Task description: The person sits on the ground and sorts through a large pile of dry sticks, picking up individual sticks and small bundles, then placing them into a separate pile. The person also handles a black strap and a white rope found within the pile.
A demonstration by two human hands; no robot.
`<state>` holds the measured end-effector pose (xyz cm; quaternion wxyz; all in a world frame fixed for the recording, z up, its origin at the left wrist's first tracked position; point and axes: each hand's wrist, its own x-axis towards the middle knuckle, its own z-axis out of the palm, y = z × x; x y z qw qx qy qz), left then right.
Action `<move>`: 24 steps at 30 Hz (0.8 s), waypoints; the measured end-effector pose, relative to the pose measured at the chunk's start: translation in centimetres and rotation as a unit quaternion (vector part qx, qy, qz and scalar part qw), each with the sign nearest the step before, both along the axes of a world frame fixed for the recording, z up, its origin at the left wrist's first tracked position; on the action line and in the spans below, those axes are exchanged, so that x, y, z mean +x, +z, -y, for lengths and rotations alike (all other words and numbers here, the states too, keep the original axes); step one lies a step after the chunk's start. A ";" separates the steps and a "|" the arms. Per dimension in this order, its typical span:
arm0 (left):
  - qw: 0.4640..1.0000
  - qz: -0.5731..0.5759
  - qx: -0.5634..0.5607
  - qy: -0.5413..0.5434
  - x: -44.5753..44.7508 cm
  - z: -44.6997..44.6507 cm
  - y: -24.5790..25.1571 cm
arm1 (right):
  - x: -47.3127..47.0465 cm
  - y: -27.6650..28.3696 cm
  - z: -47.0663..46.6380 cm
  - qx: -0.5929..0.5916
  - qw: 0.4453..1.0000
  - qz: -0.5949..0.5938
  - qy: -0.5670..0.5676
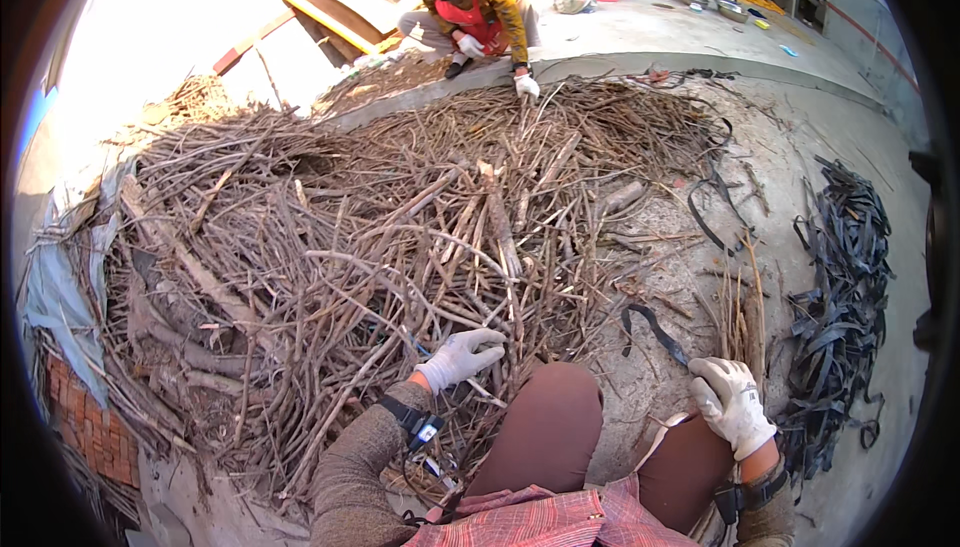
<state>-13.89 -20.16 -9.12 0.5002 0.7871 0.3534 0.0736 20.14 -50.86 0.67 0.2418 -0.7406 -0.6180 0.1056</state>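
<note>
A wide pile of dry sticks and branches (420, 209) lies on the concrete before me. My left hand (465, 358), in a whitish work glove, is at the pile's near edge, fingers pointing right with the thumb close to them; whether it grips a stick I cannot tell. My right hand (729, 403), in a white glove, is over my right knee, its fingers at the end of a dark flat strap (654, 331) that curves over the ground. Just beyond it a small bunch of upright-looking sticks (742, 314) lies lengthwise.
A heap of black straps (844, 299) lies at the right. Another person (480, 14) crouches across the pile, one gloved hand on its far edge. A concrete step (622, 63) runs behind. A red-brown woven panel (90, 423) and bluish sheeting (64, 299) are at the left.
</note>
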 end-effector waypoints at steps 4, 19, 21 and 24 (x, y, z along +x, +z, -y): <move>0.992 -0.042 0.024 0.115 -8.9 2.0 -3.6 | -1.4 -1.2 -0.3 -0.103 0.994 0.037 0.020; 0.897 -0.338 0.149 0.241 -17.2 -4.8 -7.7 | -1.5 -2.7 -2.6 -0.180 0.984 0.008 -0.013; 0.937 -0.177 0.126 0.274 -16.7 -5.2 -8.5 | -1.6 -2.8 -2.8 -0.179 0.984 0.017 -0.015; 0.944 -0.001 0.066 0.323 -14.3 -6.5 -9.5 | -1.8 -2.8 -3.0 -0.180 0.983 0.038 -0.015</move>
